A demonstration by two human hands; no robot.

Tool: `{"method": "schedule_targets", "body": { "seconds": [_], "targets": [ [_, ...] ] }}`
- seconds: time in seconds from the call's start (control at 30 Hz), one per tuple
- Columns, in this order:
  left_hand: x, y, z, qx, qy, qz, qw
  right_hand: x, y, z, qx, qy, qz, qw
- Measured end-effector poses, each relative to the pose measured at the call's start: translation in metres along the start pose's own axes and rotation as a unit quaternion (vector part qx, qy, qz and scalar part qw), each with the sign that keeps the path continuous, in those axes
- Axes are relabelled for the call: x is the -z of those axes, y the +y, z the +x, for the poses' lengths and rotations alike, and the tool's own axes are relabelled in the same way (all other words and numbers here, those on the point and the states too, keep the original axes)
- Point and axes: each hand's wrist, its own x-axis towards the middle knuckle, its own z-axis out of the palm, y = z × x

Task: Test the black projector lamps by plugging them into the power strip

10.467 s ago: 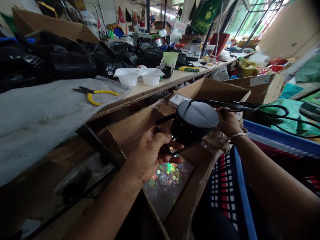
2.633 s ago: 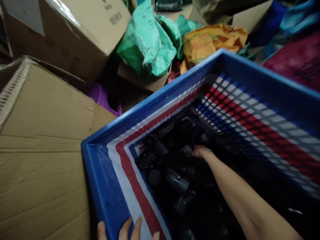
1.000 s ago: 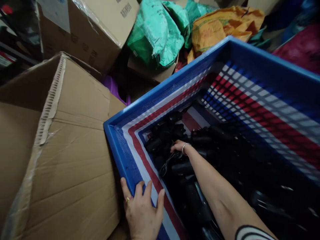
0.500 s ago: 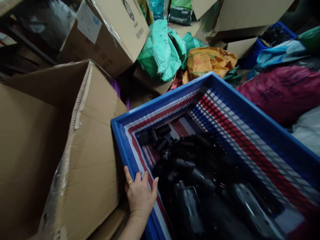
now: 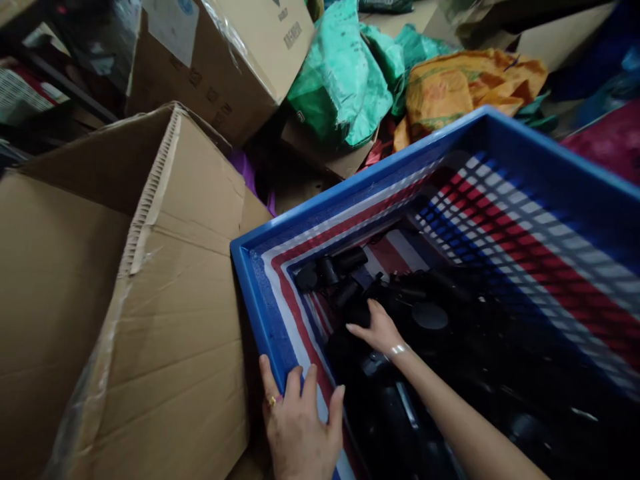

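— First, from the left?
— Open cardboard box, then left grip, spread loosely over the rim of the blue basket, not clenched.
— And beyond?
— Black parts, heaped inside the basket, just under right grip. Probably light, stiff, slick plastic; best held round the body.
— Grasping one?
— Impossible to tell: thumb and forefinger apart, other fingers hidden. Farther right, outlines lost in shadow, basket cut off.
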Motion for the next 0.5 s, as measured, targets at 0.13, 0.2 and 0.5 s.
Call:
{"method": "schedule_targets", "body": {
  "seconds": [0.13,0.2,0.5],
  "targets": [
    [-0.012,-0.005,-0.003,-0.007,0.028,-0.005,1.000,-0.059,-0.046,0.085,-0.037,-0.015,-0.136,0.990],
    [-0.018,-0.008,-0.005,-0.001,0.042,-0.007,0.999,-0.079,-0.048,0.093,-0.047,-0.001,-0.149,0.988],
    [-0.027,-0.012,-0.006,-0.007,0.083,-0.016,0.996,-0.057,0.004,0.075,-0.022,-0.097,-0.198,0.975]
  ]
}}
